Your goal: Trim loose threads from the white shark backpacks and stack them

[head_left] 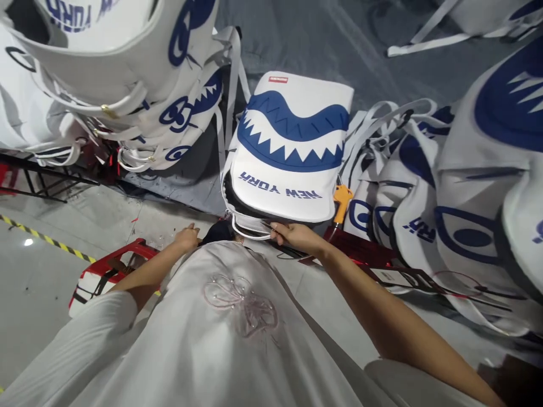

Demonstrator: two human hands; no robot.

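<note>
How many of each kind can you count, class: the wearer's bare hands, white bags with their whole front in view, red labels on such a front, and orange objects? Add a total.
Bare hands, left hand and right hand: 2
White bag: 1
Red label: 1
Orange object: 1
Total: 5

Two hands [186, 238] [297, 237], over six backpacks [292, 150], one orange tool [341, 202].
</note>
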